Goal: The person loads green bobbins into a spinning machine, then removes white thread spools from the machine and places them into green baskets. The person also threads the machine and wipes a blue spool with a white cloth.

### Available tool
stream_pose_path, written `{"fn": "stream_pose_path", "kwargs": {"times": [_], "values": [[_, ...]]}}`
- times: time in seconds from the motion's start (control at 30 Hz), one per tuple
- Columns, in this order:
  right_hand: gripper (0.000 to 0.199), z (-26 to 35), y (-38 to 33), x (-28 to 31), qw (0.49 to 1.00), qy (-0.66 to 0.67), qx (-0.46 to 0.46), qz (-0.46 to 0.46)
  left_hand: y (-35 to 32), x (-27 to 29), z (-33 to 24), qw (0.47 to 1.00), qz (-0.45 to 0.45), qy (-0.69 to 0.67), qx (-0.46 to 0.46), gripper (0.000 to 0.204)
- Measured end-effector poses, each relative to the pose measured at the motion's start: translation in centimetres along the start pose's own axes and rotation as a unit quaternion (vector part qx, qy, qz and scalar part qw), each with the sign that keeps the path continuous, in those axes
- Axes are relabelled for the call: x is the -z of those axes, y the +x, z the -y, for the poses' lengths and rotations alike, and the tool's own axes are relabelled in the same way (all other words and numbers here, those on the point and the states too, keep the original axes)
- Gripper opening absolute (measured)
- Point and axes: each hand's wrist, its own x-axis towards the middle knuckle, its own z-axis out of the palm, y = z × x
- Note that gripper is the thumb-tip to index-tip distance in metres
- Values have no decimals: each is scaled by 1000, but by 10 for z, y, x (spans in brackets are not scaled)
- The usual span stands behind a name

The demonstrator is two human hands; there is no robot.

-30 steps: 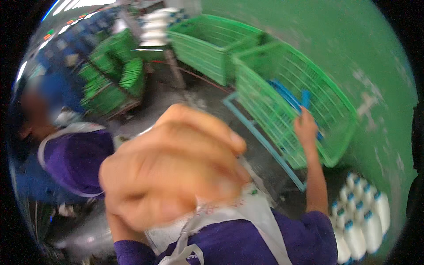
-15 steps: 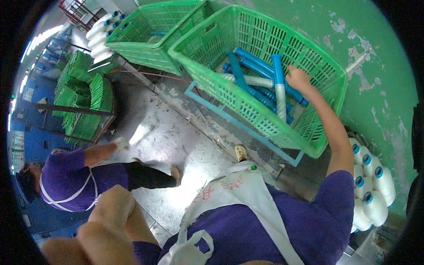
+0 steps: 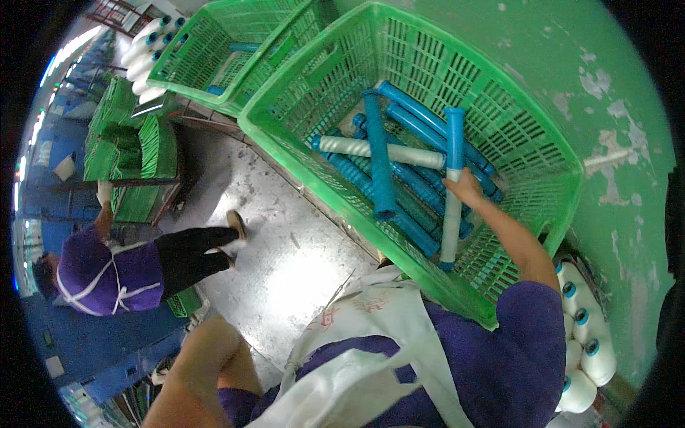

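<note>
In the large green crate (image 3: pixel 285 151) my right hand (image 3: pixel 467 191) is closed around a blue yarn tube (image 3: pixel 449 232) with white yarn wound on its lower part. The tube stands nearly lengthwise to me, its blue flared end pointing away. Crossing beside it lies another tube with white yarn (image 3: pixel 357 148), and over that a bare blue textured tube (image 3: pixel 379 157). Several more blue tubes lie under and behind them. My left arm (image 3: pixel 214 349) bends sharply at the lower left, its hand outside the picture.
Beyond stands a second green crate (image 3: pixel 207 53) holding a few blue tubes. White yarn cones (image 3: pixel 596 353) are stacked at right by the green wall (image 3: pixel 606 85); more cones (image 3: pixel 143 57) stand far left. A co-worker (image 3: pixel 107 271) in purple is beside a rack of green slatted pieces (image 3: pixel 128 143).
My right hand has come down and nearer, onto the white-wound tube. My left hand has left the view. The co-worker has turned and reached toward the green rack.
</note>
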Motion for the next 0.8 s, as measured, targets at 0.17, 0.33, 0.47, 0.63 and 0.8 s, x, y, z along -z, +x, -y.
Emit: {"fn": "stream_pose_path", "kwargs": {"times": [0.17,0.33,0.47,0.63,0.8], "values": [[68,23,8,10,998,38,-26,-48,-117,-25,26,901,-50,67,426,35],[55,139,2,86,974,6,180,-137,-199,-59,11,720,205,-60,660,29],[59,259,-51,141,915,-58,363,-166,-203,-72,14,637,101,-187,741,40],[48,381,-139,147,780,-96,592,-180,-176,-74,47,657,-188,-202,701,62],[28,440,-194,123,744,106,653,-92,-166,13,67,601,-433,-172,649,39]]}}
